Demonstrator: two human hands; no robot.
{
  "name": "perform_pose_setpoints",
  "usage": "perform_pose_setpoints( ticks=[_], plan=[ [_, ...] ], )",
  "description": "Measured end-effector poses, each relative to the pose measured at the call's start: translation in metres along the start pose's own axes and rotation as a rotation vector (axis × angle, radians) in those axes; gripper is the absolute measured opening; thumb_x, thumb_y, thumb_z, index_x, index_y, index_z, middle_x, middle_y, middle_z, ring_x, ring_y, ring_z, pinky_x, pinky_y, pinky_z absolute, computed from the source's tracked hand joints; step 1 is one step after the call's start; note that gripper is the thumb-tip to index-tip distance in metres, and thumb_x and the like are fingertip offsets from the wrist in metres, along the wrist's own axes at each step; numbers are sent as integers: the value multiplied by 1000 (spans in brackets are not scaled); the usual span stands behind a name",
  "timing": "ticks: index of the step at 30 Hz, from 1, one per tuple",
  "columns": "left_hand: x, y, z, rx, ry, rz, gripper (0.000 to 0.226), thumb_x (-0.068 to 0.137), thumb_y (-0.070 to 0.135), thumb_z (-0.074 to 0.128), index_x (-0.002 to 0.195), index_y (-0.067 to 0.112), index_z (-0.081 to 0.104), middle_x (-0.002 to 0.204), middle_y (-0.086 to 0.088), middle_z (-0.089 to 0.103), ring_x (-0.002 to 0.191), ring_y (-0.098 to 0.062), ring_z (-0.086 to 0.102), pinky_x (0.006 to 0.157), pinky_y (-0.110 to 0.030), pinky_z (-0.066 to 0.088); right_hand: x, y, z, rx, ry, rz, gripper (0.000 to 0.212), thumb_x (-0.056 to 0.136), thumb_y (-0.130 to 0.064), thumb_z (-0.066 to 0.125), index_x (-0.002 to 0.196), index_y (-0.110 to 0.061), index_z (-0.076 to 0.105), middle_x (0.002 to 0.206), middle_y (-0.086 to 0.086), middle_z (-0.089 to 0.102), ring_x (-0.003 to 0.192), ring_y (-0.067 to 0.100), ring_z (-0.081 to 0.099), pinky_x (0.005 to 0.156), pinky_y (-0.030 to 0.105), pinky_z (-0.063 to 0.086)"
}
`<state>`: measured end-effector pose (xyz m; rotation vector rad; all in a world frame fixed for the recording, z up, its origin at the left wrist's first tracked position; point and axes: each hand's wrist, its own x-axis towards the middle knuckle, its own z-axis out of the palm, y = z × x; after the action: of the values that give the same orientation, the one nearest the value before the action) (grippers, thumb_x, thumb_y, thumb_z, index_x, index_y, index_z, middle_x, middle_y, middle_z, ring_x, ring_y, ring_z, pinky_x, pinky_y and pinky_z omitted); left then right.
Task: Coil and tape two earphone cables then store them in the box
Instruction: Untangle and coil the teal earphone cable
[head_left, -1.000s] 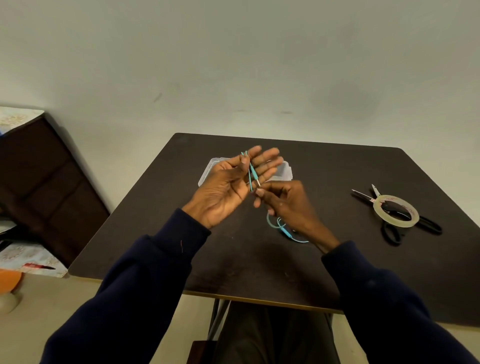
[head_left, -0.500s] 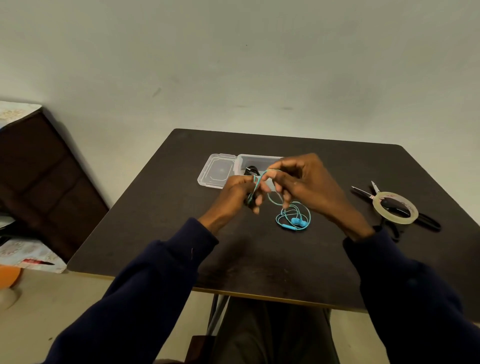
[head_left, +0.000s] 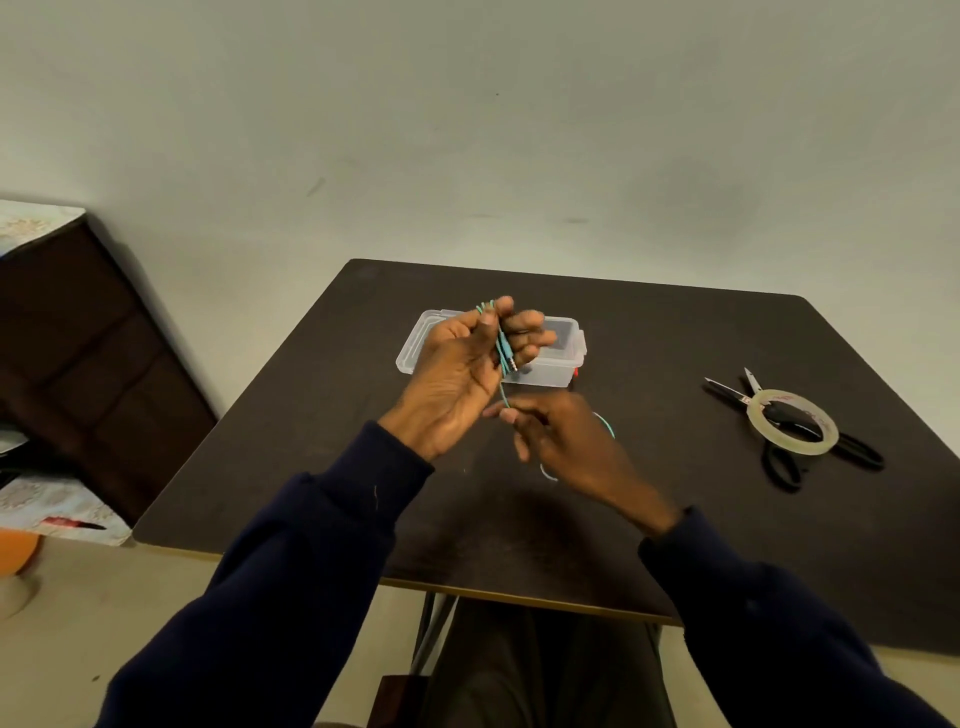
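Observation:
My left hand (head_left: 457, 369) is raised over the table with turns of a teal earphone cable (head_left: 504, 358) wound around its fingers; the jack plug hangs by the fingertips. Below it my right hand (head_left: 561, 436) pinches the same cable, which runs down and trails under that hand onto the table. A clear plastic box (head_left: 563, 358) with its lid open to the left stands behind my hands, partly hidden by the left one. A roll of clear tape (head_left: 792, 422) lies on black scissors (head_left: 779, 457) at the right.
The dark table (head_left: 649, 545) stands against a pale wall. A dark wooden cabinet (head_left: 78, 338) is at the left, with papers and an orange object on the floor beside it.
My left hand has risen and turned palm toward me with more cable around its fingers. My right hand has dropped from beside the box to below the left hand, drawing the cable down.

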<state>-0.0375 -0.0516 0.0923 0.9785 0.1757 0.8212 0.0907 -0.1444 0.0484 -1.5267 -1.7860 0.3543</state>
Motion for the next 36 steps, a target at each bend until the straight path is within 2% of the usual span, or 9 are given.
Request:
perform_pose_setpoints(
  ticks=[4,7,11,15,19,23,26,30,36],
  plan=[
    [8,-16,-15,685,79,112,35,110,10,29,97,0,60,95,-19,74,92,-31,74,86,-38,60,-14,-7,-10,-151,-13,-55,21,103,-23,54,98,-15,73,68,-12,62,62,7,61,60,25,47],
    [0,-25,-25,983,-34,65,37,108,6,35,93,0,68,87,-13,74,79,-22,72,73,-29,57,-12,-11,-30,-396,60,-112,21,100,-34,56,95,-25,74,82,-8,72,70,12,65,61,37,52],
    [-15,-29,-9,670,-58,-287,40,102,6,30,86,-3,66,60,-12,54,49,-18,51,51,-25,41,-1,-12,-58,-519,140,-210,13,95,-29,66,95,-24,78,88,-6,76,75,13,69,66,27,53],
    [-23,-26,-5,174,-135,-473,39,101,26,33,79,7,60,57,1,33,46,-9,31,52,-25,29,13,1,-61,-300,203,-202,14,92,-22,70,100,-14,79,91,-5,75,77,6,68,71,26,56],
    [-23,-17,-5,-167,-264,-403,23,104,17,38,92,9,55,67,0,47,64,-12,48,62,-24,44,17,8,-44,105,213,-38,15,97,-11,64,98,-5,78,78,0,74,66,7,68,60,26,54],
    [-20,-3,1,-281,-174,-198,20,100,12,42,100,4,60,101,-14,71,99,-31,70,91,-37,57,3,7,-14,393,145,152,28,101,-2,55,83,-11,75,58,-3,63,43,3,44,45,15,35],
    [-7,5,-1,-172,-110,-46,26,106,10,33,105,1,58,130,-29,62,122,-40,62,108,-45,47,-7,-1,-4,307,-21,120,22,103,-13,53,106,-6,75,64,4,66,45,3,49,49,15,39],
    [6,0,-16,301,35,166,28,107,8,35,111,-7,59,131,-30,61,124,-37,61,111,-46,45,-18,-20,-11,-35,-173,-35,25,104,-22,52,107,-9,74,68,-4,69,60,6,63,60,17,47],
    [-12,-12,-18,712,17,107,29,106,2,36,102,-5,64,85,-15,71,75,-17,73,70,-26,58,-5,-37,-52,-458,70,-229,21,98,-35,59,97,-24,77,80,-5,72,67,14,65,59,29,49]
  ],
)
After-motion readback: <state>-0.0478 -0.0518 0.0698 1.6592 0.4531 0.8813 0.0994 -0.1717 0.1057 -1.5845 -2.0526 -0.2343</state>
